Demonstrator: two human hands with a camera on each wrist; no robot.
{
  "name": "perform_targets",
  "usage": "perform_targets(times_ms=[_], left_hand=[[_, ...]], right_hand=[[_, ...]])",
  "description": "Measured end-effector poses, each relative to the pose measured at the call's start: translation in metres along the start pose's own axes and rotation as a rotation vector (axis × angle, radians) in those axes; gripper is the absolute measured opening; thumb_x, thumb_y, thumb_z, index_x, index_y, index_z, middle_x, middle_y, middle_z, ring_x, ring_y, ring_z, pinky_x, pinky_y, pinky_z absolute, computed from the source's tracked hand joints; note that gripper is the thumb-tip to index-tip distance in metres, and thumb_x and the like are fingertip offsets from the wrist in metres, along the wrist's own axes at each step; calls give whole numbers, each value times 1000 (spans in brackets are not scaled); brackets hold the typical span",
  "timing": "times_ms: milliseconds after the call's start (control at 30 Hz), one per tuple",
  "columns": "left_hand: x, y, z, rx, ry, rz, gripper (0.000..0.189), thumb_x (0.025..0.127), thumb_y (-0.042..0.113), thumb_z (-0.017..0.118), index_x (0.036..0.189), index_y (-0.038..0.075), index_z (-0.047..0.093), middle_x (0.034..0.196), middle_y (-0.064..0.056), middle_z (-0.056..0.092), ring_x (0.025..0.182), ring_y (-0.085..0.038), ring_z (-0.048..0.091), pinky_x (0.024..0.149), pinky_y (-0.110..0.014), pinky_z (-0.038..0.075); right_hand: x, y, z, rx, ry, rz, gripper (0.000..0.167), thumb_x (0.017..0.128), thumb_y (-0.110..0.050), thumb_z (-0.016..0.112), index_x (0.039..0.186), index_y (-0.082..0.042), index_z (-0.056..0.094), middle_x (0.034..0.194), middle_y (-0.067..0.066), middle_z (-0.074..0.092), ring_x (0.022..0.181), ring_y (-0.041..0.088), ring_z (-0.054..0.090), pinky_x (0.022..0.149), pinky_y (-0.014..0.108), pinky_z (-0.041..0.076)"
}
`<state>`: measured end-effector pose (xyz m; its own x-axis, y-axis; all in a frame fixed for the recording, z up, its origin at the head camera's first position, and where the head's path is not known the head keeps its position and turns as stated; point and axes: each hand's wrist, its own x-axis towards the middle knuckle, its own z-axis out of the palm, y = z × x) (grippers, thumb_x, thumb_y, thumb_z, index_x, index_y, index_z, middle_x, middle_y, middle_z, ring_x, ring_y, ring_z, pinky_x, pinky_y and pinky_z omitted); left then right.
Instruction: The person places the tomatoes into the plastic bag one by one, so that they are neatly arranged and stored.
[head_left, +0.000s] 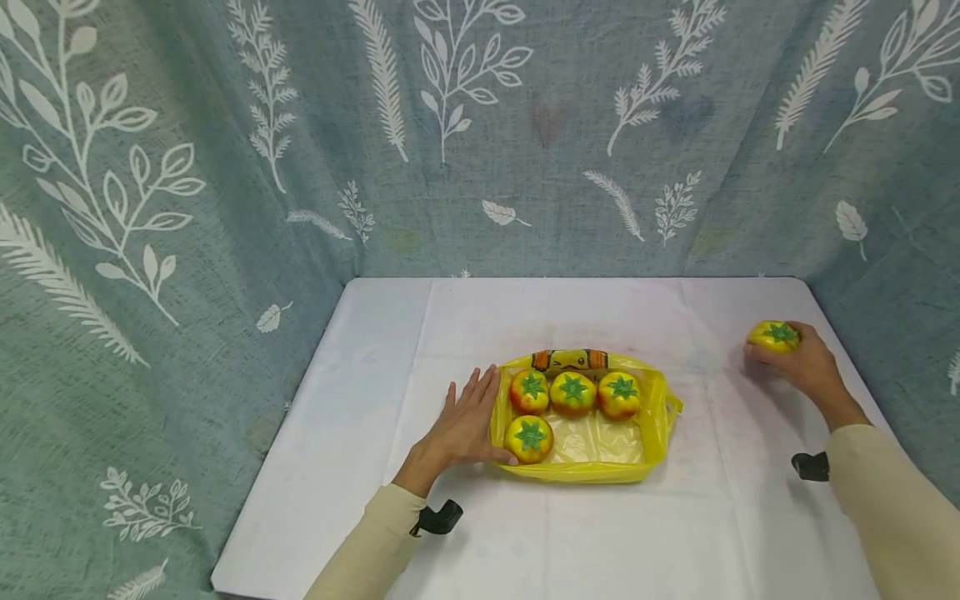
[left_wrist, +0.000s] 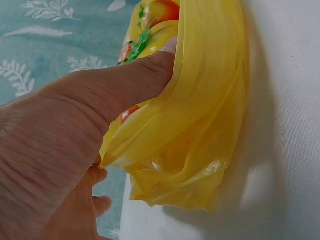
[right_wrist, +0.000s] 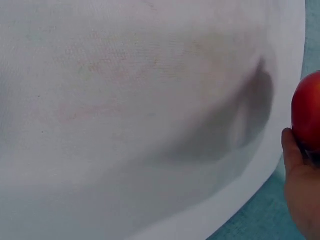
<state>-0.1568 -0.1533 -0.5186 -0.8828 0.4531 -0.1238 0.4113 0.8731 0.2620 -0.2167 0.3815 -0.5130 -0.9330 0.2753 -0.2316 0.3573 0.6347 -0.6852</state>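
A yellow plastic bag [head_left: 656,417] lies with its mouth spread wide toward me on the table. Inside are several yellow-and-red tomatoes with green leafy tops, three in a back row and one tomato [head_left: 528,440] at front left. My left hand [head_left: 465,425] rests along the bag's left side, fingers extended outside and thumb over the front rim; in the left wrist view the thumb [left_wrist: 135,80] reaches inside. At the far right, my right hand [head_left: 813,367] grips another tomato [head_left: 772,336] above the table. Only its red side shows in the right wrist view.
The white table [head_left: 600,533] has rounded corners, its right edge close to my right hand. Blue-green curtains with white leaf prints [head_left: 555,208] stand behind and at both sides. A knotted bag handle [head_left: 673,406] sticks out at the bag's right end.
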Motion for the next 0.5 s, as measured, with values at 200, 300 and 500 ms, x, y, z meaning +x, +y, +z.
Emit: perform_targets(times_ms=[200, 300, 500], left_hand=[[0, -1, 0, 1, 3, 3, 141, 65, 71, 84, 163, 4, 7, 169, -12, 5, 155, -33, 4, 118, -66, 8], [0, 0, 0, 2, -1, 1, 141, 65, 70, 84, 163, 4, 7, 169, -12, 5, 155, -33, 4, 118, -66, 8], [1, -1, 0, 5, -6, -4, 141, 64, 70, 84, 163, 5, 7, 169, -11, 5, 155, -32, 3, 118, -65, 7]], right_hand=[[-6, -17, 3, -25, -38, -110, 113, 92, -59, 65, 154, 13, 5, 147, 44, 23, 126, 58, 31, 106, 72, 29], [-10, -27, 6, -34, -52, -165, 111, 92, -56, 67, 154, 14, 8, 146, 44, 25, 126, 57, 33, 106, 71, 31], [-18, -42, 11, -37, -71, -223, 110, 92, -53, 70, 154, 13, 9, 146, 43, 27, 125, 57, 35, 104, 71, 34]])
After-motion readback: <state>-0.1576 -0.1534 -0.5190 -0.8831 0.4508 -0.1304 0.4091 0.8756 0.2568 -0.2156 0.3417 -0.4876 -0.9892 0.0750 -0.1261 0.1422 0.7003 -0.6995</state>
